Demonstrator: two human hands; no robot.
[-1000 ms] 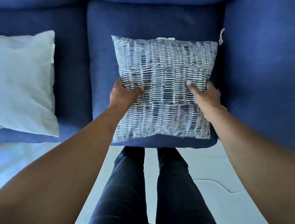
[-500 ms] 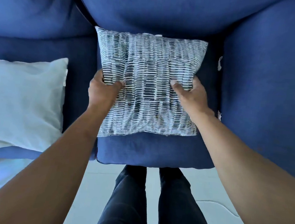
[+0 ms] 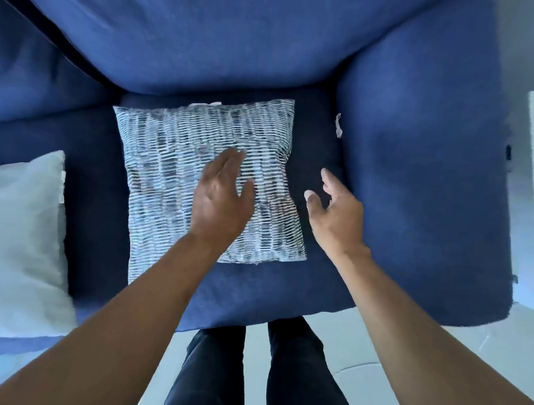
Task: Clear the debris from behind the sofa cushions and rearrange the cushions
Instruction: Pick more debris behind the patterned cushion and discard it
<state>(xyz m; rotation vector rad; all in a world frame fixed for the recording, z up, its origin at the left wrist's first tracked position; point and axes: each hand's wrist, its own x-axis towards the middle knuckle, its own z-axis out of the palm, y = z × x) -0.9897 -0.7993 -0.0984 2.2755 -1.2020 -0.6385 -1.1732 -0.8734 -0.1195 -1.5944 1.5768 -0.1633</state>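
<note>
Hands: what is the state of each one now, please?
Left hand: open, holding nothing, over the patterned cushion.
Right hand: open, holding nothing.

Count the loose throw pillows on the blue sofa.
2: a blue-and-white woven-pattern square pillow on the seat by the armrest, and a plain white fabric pillow at the left edge, partly cropped. Others may be out of view.
</note>
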